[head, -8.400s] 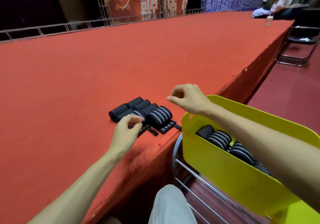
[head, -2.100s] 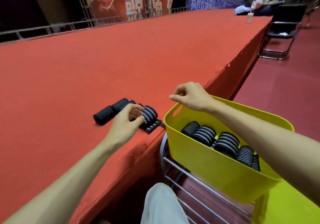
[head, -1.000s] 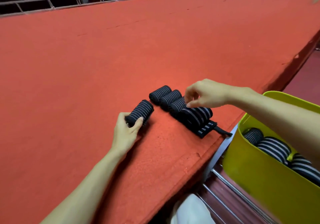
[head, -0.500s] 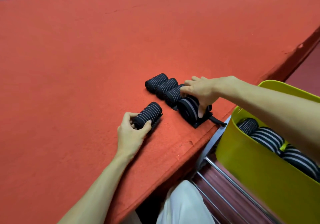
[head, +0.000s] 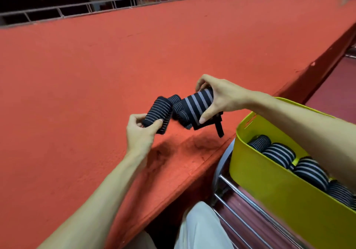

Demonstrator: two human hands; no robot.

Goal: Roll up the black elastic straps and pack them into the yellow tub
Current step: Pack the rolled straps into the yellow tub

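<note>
Head view: left hand [head: 140, 131] and right hand [head: 221, 98] both up off the red table [head: 96, 75], each with a roll. Half a second back those rolls lay on the carpet under the hands. Left hand curled round a narrow-striped roll [head: 158, 112], thumb and fingers pinching its near end, clear of the surface. Right hand clamped over a wide-striped roll [head: 196, 104], thumb beneath, fingers on top; loose strap tail [head: 219, 129] dangling from it near the table edge. Further rolls [head: 175, 98] left on the table just behind the held ones, partly hidden, count unclear. Yellow tub [head: 269, 183] to the right, lower than the table edge, on a metal-bar frame [head: 240, 206]; right forearm crossing above its rim. Inside the tub: packed rolls [head: 279, 154], at least four in a row, on their sides, touching one another. Pale trouser knee [head: 200, 227] at bottom centre.
</note>
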